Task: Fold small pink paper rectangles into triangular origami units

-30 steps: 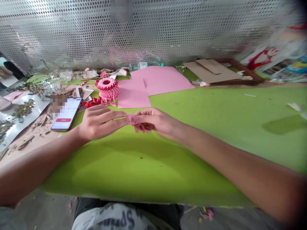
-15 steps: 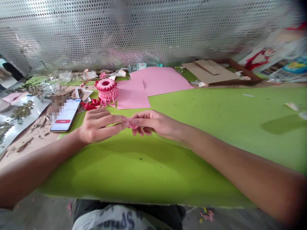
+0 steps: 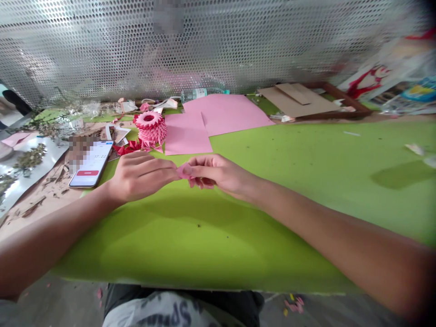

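Observation:
A small folded piece of pink paper (image 3: 184,170) is held between my two hands, above the green tabletop (image 3: 211,245). My left hand (image 3: 145,176) pinches its left end with the fingertips. From the other side, my right hand (image 3: 215,171) grips it between thumb and fingers, partly covering it. Just behind my hands stands a round ring-shaped stack of folded pink paper pieces (image 3: 151,129). Red folded paper pieces (image 3: 128,148) lie at its foot. Two flat pink paper sheets (image 3: 188,135) rest to the right of the stack.
A lit phone (image 3: 92,164) lies left of my left hand, near dried plant bits (image 3: 32,156). At the back are a clear bottle (image 3: 199,94), a cardboard piece (image 3: 299,101) and a wooden frame (image 3: 357,108). A perforated metal panel (image 3: 238,50) rises behind the table.
The fingers of both hands have shifted slightly on the pink paper, and more of it shows between them. The things on the table have stayed in place.

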A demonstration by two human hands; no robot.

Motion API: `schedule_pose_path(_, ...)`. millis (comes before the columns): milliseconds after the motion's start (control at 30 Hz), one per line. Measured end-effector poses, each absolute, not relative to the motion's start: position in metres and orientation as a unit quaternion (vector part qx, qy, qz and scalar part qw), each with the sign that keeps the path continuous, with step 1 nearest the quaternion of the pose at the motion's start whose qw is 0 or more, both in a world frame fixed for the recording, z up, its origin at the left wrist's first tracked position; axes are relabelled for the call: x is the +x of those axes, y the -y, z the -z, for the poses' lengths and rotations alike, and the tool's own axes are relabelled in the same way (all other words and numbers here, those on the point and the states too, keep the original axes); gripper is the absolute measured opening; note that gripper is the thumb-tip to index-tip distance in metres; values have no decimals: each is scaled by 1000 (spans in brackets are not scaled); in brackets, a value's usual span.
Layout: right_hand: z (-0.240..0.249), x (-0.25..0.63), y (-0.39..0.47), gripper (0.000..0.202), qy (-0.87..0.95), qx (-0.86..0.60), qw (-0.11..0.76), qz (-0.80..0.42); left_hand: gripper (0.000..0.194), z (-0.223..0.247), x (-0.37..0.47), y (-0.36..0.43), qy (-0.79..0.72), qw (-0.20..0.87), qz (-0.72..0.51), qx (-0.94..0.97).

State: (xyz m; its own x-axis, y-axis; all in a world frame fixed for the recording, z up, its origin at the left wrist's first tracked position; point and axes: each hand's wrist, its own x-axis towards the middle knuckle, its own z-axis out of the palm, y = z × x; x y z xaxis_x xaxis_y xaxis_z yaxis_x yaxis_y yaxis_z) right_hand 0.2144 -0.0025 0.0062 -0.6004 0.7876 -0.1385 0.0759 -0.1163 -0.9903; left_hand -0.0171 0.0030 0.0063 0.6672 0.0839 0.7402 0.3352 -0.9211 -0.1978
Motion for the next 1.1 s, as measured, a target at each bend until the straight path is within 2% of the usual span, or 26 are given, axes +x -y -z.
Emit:
schedule_pose_path(100, -10, 214, 5, 26, 644, -363, 284, -611, 3, -3, -13, 1, 183, 71, 391, -899)
schedule_pose_path(300, -12, 214, 8, 26, 711, -359, 301, -525, 18, -1, -2, 9, 406, -209, 370, -809)
schedule_pose_path(400, -9, 216, 7, 24, 736, -364, 290, -492, 21, -1, 0, 7, 421, -323, 367, -764)
schedule_pose_path(500, -7, 217, 7, 21, 756, -365, 276, -468, 27, 1, 1, 4, 411, -389, 375, -734)
schedule_pose_path(667, -7, 216, 10, 26, 767, -372, 289, -436, 27, 1, 0, 2, 379, -427, 381, -727)
schedule_pose_path(800, -8, 217, 9, 25, 742, -391, 292, -459, 28, -3, -3, 0, 371, -441, 361, -733)
schedule_pose_path(967, -7, 217, 8, 25, 723, -383, 294, -494, 35, -4, -2, 4, 387, -358, 272, -805)
schedule_pose_path(1100, -7, 215, 8, 34, 723, -378, 294, -498, 35, -4, 1, 10, 395, -328, 274, -813)
